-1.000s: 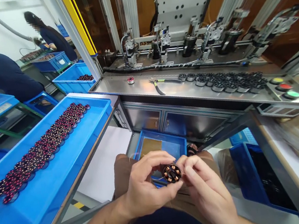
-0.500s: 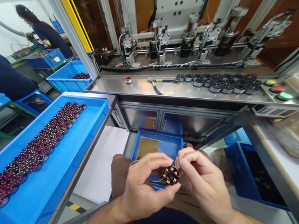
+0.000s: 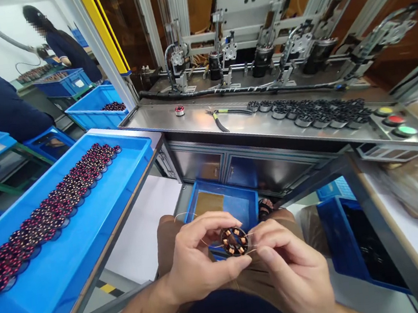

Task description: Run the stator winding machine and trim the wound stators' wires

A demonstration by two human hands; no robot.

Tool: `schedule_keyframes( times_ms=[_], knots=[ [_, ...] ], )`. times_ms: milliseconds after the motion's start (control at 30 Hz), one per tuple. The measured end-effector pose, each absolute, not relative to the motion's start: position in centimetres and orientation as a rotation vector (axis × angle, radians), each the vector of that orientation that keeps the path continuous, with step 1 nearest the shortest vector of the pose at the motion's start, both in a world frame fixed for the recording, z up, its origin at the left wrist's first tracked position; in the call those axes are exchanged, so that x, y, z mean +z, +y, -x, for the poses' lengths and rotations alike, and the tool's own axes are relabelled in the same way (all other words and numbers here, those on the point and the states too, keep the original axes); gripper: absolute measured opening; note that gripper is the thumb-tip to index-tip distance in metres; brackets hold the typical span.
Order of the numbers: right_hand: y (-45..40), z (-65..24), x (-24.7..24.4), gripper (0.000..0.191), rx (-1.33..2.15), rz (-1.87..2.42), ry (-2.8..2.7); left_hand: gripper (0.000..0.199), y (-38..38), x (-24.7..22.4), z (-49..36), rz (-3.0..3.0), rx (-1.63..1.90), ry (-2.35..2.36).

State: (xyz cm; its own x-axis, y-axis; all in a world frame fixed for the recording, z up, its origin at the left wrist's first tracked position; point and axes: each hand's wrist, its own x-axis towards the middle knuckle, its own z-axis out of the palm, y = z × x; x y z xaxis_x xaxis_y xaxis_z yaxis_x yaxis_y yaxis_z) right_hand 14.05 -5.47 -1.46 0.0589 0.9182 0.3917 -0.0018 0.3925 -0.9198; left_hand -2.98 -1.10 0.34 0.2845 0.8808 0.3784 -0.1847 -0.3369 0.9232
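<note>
A round motor stator (image 3: pixel 234 241) with copper windings and a dark core is held above my lap. My left hand (image 3: pixel 203 260) grips it by the rim, thumb below and fingers above. Thin copper wire ends (image 3: pixel 252 246) stick out from its right side, and more trail off to the left past my fingers. My right hand (image 3: pixel 292 258) is closed at those right-hand wire ends, thumb and fingers pinched together beside the stator. Exactly how many wires sit in the pinch is hidden.
Many wound stators lie in a blue tray (image 3: pixel 125 160) on the left. On the steel ledge are a single red stator (image 3: pixel 179 111), pliers (image 3: pixel 219 119), rows of black cores (image 3: pixel 314 112) and push buttons (image 3: pixel 401 130). A winding machine (image 3: pixel 263 57) stands behind; two people sit at far left.
The stator has turned and shifted slightly left in my left hand. My right hand has moved a little right and down, and wire ends now show between it and the stator.
</note>
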Motion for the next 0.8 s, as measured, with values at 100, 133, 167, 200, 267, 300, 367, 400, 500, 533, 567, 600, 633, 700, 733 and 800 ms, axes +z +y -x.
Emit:
schedule_keyframes(
  times_ms=[100, 133, 167, 200, 267, 300, 367, 400, 500, 533, 567, 600, 633, 700, 733, 800],
  knots=[
    [-5.3, -14.0, -1.2, 0.007, 0.938, 0.931, -1.302, 0.056, -1.2, 0.5, 2.9, -1.521, 1.274, 0.679],
    [-5.3, -14.1, -1.1, 0.006, 0.942, 0.923, -1.32, 0.056, -1.3, 0.5, 2.9, -1.526, 1.272, 0.676],
    [-5.2, -14.2, -1.0, 0.006, 0.925, 0.918, -1.345, 0.056, -1.3, 0.5, 2.9, -1.53, 1.268, 0.672],
    [-5.2, -14.3, -0.9, 0.008, 0.892, 0.922, -1.371, 0.056, -1.3, 0.4, 2.8, -1.532, 1.263, 0.667],
    [-5.2, -14.6, -0.7, 0.012, 0.812, 0.947, -1.404, 0.056, -1.3, 0.3, 2.8, -1.536, 1.251, 0.664],
    [-5.2, -14.7, -0.7, 0.012, 0.786, 0.961, -1.411, 0.057, -1.4, 0.3, 2.8, -1.534, 1.246, 0.667],
    [-5.3, -14.9, -0.6, 0.012, 0.762, 0.961, -1.423, 0.06, -1.4, 0.3, 2.7, -1.521, 1.241, 0.671],
    [-5.3, -15.1, -0.6, 0.011, 0.759, 0.941, -1.435, 0.06, -1.4, 0.3, 2.7, -1.511, 1.24, 0.665],
    [-5.1, -15.4, -0.4, 0.012, 0.753, 0.872, -1.494, 0.058, -1.3, 0.5, 2.5, -1.469, 1.243, 0.617],
    [-5.0, -15.5, -0.3, 0.015, 0.741, 0.859, -1.516, 0.057, -1.3, 0.6, 2.5, -1.453, 1.238, 0.598],
    [-4.8, -15.6, -0.3, 0.018, 0.722, 0.852, -1.535, 0.056, -1.3, 0.7, 2.5, -1.435, 1.231, 0.584],
    [-4.7, -15.7, -0.2, 0.021, 0.698, 0.845, -1.552, 0.055, -1.2, 0.8, 2.4, -1.42, 1.222, 0.573],
    [-4.6, -15.7, -0.1, 0.023, 0.672, 0.832, -1.57, 0.055, -1.2, 0.8, 2.4, -1.409, 1.216, 0.565],
    [-4.5, -15.7, 0.1, 0.025, 0.627, 0.799, -1.596, 0.054, -1.2, 0.8, 2.4, -1.401, 1.21, 0.558],
    [-4.5, -15.6, 0.1, 0.025, 0.61, 0.794, -1.597, 0.054, -1.2, 0.7, 2.3, -1.401, 1.211, 0.558],
    [-4.7, -15.3, 0.2, 0.024, 0.575, 0.811, -1.566, 0.055, -1.3, 0.6, 2.3, -1.41, 1.23, 0.558]
  ],
)
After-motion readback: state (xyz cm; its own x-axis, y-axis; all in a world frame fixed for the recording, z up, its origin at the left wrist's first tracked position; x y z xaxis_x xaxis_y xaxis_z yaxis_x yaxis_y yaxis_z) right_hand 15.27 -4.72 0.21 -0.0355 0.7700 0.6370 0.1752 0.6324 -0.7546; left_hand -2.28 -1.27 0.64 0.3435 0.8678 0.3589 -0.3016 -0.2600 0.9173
